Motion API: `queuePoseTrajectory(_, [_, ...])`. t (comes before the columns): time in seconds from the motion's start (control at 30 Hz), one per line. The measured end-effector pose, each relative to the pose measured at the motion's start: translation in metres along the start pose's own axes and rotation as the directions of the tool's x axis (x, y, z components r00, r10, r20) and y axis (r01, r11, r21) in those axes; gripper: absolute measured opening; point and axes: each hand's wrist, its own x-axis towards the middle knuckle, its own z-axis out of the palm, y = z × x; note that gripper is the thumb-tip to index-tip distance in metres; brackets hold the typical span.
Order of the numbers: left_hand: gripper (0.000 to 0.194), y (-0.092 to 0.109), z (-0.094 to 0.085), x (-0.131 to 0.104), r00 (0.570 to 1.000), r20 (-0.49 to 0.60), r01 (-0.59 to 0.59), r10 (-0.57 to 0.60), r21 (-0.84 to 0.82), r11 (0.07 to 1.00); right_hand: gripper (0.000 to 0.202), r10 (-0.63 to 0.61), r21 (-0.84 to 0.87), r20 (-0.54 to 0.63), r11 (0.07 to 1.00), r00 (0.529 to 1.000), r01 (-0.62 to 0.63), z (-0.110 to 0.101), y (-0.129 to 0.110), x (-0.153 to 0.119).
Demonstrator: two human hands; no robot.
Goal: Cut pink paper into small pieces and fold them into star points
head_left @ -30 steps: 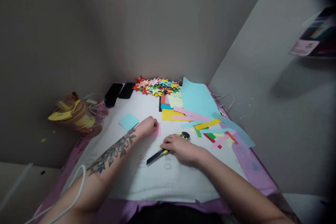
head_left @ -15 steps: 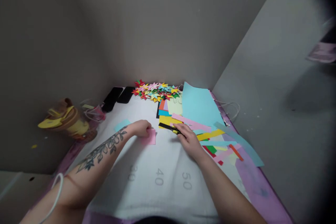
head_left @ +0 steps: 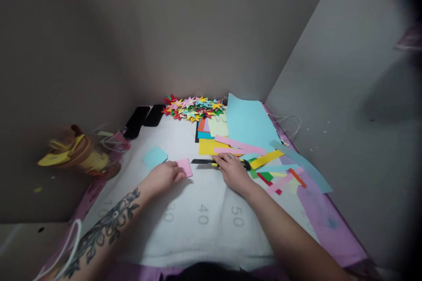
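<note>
My left hand (head_left: 166,176) is closed on the left part of a small pink paper (head_left: 186,167), which it holds over the white mat (head_left: 211,246). My right hand (head_left: 232,170) grips a black and yellow cutter knife (head_left: 202,162), its dark blade pointing left, the tip close to the pink paper's right edge but apart from it. A light blue paper piece (head_left: 154,157) lies just behind my left hand. Beyond the knife is a yellow sheet (head_left: 207,147), with pink strips (head_left: 240,145) across its right side.
Colourful folded paper stars (head_left: 193,108) line the back. Two black phones (head_left: 136,122) and a yellow and brown cup (head_left: 85,156) are at left. A large light blue sheet (head_left: 252,118) and several paper strips (head_left: 267,158) cover the right side.
My left hand has drawn back left, lifting and tilting the pink paper. The knife has moved slightly left and now lies more level. More of the light blue piece shows.
</note>
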Motion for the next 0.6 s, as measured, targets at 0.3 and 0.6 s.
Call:
queuePoseTrajectory(0.3, [0.025,-0.026,0.016,0.018,0.967,-0.035,0.238,-0.251,-0.221,0.946,0.050,0.047,-0.171,0.165,0.985,0.985,-0.018,0.002,-0.007,-0.002])
queuePoseTrajectory(0.6, [0.025,-0.027,0.016,0.018,0.959,-0.019,0.268,-0.282,-0.257,0.929,0.045,0.043,-0.148,0.172,0.989,0.984,-0.017,0.000,-0.005,-0.004])
